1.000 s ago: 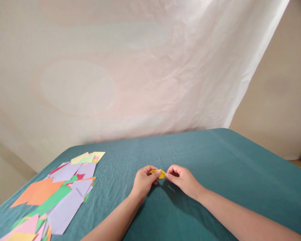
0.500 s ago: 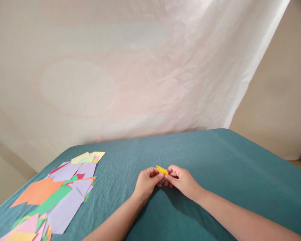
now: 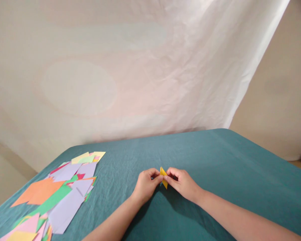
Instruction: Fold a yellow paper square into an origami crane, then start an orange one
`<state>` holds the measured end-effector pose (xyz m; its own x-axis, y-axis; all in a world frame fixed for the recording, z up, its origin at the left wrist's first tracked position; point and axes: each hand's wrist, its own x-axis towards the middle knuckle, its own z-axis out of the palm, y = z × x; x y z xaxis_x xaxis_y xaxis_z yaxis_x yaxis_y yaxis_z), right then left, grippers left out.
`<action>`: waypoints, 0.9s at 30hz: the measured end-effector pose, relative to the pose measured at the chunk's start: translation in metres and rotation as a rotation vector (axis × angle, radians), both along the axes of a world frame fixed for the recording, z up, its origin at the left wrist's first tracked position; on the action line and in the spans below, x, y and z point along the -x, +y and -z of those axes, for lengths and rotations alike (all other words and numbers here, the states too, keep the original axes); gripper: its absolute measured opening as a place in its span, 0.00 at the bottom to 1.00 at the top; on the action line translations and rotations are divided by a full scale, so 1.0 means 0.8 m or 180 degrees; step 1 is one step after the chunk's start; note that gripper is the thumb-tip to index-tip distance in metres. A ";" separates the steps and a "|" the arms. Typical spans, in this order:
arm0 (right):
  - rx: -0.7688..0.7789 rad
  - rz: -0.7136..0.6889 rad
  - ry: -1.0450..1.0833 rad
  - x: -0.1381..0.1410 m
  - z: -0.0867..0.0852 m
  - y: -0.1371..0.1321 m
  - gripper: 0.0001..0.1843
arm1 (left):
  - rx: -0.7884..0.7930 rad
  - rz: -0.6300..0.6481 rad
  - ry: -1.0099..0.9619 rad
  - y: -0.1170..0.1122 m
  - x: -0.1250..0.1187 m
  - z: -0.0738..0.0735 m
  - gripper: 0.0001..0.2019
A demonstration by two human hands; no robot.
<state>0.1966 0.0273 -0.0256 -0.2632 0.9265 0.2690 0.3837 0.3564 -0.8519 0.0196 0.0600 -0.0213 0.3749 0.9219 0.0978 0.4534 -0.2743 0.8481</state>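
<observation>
A small piece of folded yellow paper [image 3: 163, 172], pointed at its top and bottom, is held between my two hands over the table. My left hand [image 3: 147, 183] pinches its left edge between thumb and fingers. On the opposite edge, my right hand [image 3: 182, 182] grips it the same way, the thumb toward me. The fingertips of both hands nearly meet across the paper and cover part of its middle.
A teal cloth [image 3: 205, 154] covers the table. Loose coloured papers lie spread along the left side, among them an orange sheet [image 3: 41, 191], a lilac sheet [image 3: 66, 209] and a green strip [image 3: 54, 201]. Behind the table hangs a pale sheet [image 3: 140, 77].
The folded yellow paper has turned from a slanted, flatter pose to a more upright one, and its lower point now shows below my fingers. Both hands have shifted only slightly.
</observation>
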 end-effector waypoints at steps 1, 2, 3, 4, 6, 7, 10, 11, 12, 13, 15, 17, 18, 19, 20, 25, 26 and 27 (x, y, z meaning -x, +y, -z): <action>0.0022 -0.0018 -0.0005 -0.001 0.000 0.000 0.15 | -0.0019 0.0038 0.0070 0.000 0.000 -0.001 0.08; 0.0039 -0.0028 -0.0005 -0.001 0.001 0.001 0.15 | -0.0036 0.0075 0.0120 0.000 0.001 -0.003 0.08; 0.0055 -0.0037 -0.0007 -0.002 0.001 0.001 0.14 | -0.0050 0.0109 0.0148 0.000 0.001 -0.003 0.09; 0.0067 -0.0039 -0.0004 -0.002 0.002 0.001 0.14 | -0.0054 0.0144 0.0161 0.000 0.001 -0.004 0.09; 0.0095 -0.0034 0.0025 -0.003 0.004 0.002 0.14 | -0.0028 0.0219 0.0144 0.001 0.002 -0.004 0.10; 0.0116 -0.0032 0.0053 -0.003 0.005 0.002 0.14 | 0.0002 0.0248 0.0113 0.002 0.003 -0.003 0.10; 0.0208 -0.0048 0.0170 -0.004 0.008 0.004 0.13 | 0.0155 0.0237 0.0013 0.003 0.003 -0.001 0.11; 0.0239 -0.0051 0.0194 -0.004 0.008 0.005 0.13 | 0.0197 0.0194 -0.0013 0.003 0.002 -0.001 0.11; 0.0260 -0.0048 0.0201 -0.005 0.009 0.005 0.13 | 0.0230 0.0135 -0.0035 0.003 0.001 0.000 0.11; 0.0267 -0.0035 0.0192 -0.005 0.009 0.006 0.13 | 0.0252 0.0079 -0.0053 0.003 0.000 0.000 0.12; 0.0248 0.0015 0.0135 -0.004 0.008 0.006 0.13 | 0.0257 -0.0008 -0.0089 0.001 -0.001 0.000 0.12; 0.0222 0.0063 0.0087 -0.004 0.007 0.006 0.13 | 0.0254 -0.0053 -0.0122 0.000 -0.003 0.000 0.12; 0.0215 0.0074 0.0078 -0.004 0.006 0.005 0.13 | 0.0260 -0.0070 -0.0133 -0.001 -0.003 0.000 0.12; 0.0214 0.0077 0.0078 -0.004 0.006 0.005 0.13 | 0.0276 -0.0078 -0.0142 -0.001 -0.003 0.000 0.12; 0.0212 0.0074 0.0085 -0.004 0.006 0.005 0.12 | 0.0298 -0.0083 -0.0152 -0.001 -0.003 0.000 0.12; 0.0192 0.0009 0.0190 -0.004 0.009 0.006 0.11 | 0.0362 -0.0032 -0.0139 0.001 0.000 0.001 0.12; 0.0195 0.0002 0.0211 -0.005 0.011 0.006 0.11 | 0.0321 -0.0020 -0.0097 0.001 0.000 0.000 0.12; 0.0197 0.0009 0.0227 -0.005 0.012 0.007 0.12 | 0.0258 -0.0007 -0.0045 0.001 0.000 0.000 0.12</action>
<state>0.2004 0.0329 -0.0351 -0.2428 0.9426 0.2292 0.3223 0.3012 -0.8974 0.0194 0.0608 -0.0212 0.3719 0.9279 0.0279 0.4418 -0.2034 0.8738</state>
